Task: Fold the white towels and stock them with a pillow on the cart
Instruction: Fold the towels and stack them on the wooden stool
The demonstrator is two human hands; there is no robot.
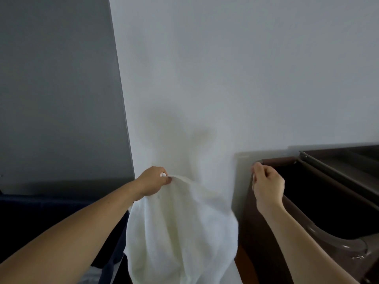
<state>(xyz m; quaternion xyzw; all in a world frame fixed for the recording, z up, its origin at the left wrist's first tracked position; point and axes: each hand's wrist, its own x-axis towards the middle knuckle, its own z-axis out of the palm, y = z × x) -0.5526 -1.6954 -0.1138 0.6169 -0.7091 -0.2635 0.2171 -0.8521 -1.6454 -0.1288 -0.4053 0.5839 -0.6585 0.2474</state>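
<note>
The soft white terry towel (180, 232) hangs at about 6 o'clock in the head view, bunched and unfolded, against the pale wall (225, 78). The left hand (152, 181) pinches its top edge at one corner. The right hand (266, 185), at 3 o'clock of the towel, has its fingers loosely curled and holds nothing, close beside the dark brown cart (328, 201). To fold well, the person likely needs the right hand to take the opposite corner, spreading the edge taut before halving.
</note>
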